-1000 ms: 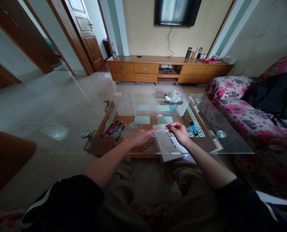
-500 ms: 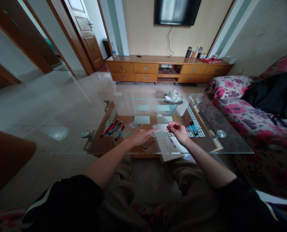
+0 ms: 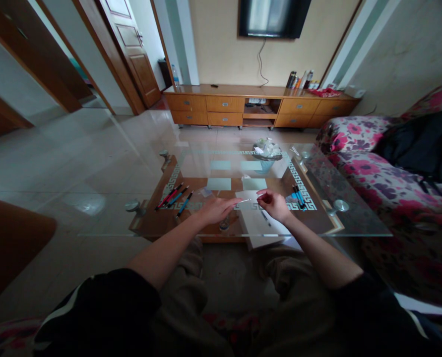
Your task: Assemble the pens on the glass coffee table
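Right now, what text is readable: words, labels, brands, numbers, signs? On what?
None readable.
Too small or blurred to read, if marked at all: cabinet-top bottles, water bottle, television, pens, thin piece in the left hand.
Table border: pattern, not lettering.

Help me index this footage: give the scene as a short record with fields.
Left hand: holds a thin pale stick, pointing rightward
Right hand: curled near the stick's tip; whether it holds anything is unclear
Surface: glass table below both hands
Left side: red, blue and black pens
Right side: more pens, blue and dark
Background: TV above a wooden cabinet
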`<state>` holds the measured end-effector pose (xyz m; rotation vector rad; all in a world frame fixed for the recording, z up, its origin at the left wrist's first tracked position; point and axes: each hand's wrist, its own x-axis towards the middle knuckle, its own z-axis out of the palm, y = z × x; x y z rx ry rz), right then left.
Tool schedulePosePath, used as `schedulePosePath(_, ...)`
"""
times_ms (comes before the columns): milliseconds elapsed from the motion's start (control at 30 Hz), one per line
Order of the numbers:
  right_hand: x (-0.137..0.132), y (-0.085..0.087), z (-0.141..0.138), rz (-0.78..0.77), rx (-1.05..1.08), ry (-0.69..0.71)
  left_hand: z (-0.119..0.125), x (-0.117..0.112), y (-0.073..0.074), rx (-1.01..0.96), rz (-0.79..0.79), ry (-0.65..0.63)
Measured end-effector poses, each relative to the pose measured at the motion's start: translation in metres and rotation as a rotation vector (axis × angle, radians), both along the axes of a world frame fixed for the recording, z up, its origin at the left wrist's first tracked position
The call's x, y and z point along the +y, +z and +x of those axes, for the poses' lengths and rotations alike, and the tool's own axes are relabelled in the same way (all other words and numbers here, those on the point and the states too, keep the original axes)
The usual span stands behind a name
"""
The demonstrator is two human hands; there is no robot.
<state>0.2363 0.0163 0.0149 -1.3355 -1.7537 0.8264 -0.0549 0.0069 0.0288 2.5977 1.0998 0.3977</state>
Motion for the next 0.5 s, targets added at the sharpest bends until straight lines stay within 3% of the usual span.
schedulePosePath(133,0.000,0.004,0.002,0.027,-0.154,0.010,0.000,0.000,0.000,-0.005,-0.002,0.004)
schedulePosePath(300,0.000,0.006,0.008,0.239,-0.496,0.013,0.001,-0.001,0.001,-0.011,-0.014,0.011)
schedulePosePath(500,-0.003,0.001,0.011,0.162,-0.704,-0.097,0.000,-0.001,0.002,-0.010,-0.003,0.002)
